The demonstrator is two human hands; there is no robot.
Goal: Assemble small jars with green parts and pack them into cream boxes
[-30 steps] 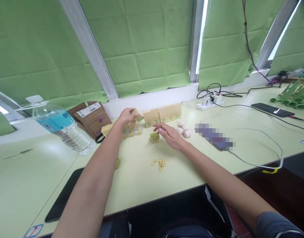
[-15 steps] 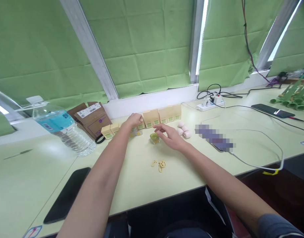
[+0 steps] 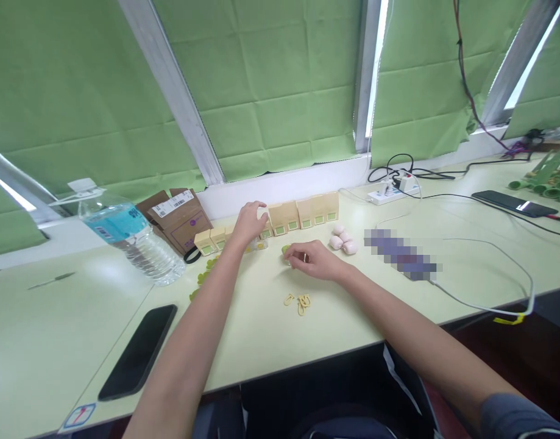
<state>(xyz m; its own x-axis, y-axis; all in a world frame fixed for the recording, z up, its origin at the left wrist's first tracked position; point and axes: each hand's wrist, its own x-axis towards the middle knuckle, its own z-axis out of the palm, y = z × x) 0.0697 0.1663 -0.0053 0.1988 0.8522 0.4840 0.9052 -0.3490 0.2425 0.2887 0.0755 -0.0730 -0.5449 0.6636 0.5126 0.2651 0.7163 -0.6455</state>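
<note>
My left hand (image 3: 251, 222) hovers at the row of small tan boxes (image 3: 283, 218), its thumb and fingers apart; part of the row is hidden behind it. Small clear pieces with yellow spots (image 3: 260, 244) lie just below that hand. My right hand (image 3: 315, 260) has its fingers curled round a small green-topped clear cup (image 3: 286, 249), mostly covered by the fingers. Several yellow loop-shaped pieces (image 3: 303, 301) lie on the table in front. Pale pink rounded pieces (image 3: 343, 239) sit in a cluster right of the hand. Green pieces (image 3: 202, 278) show beside my left forearm.
At left are a large water bottle (image 3: 136, 235), a cardboard box (image 3: 181, 222), a black phone (image 3: 138, 352) and a pen (image 3: 52, 280). A power strip (image 3: 393, 190) with cables, another phone (image 3: 513, 203) and green tubes (image 3: 542, 183) are on the right.
My left hand has loosened from a closed shape, its fingers now apart over the boxes. My right fingers have come down round the green-topped cup. The view has shifted slightly.
</note>
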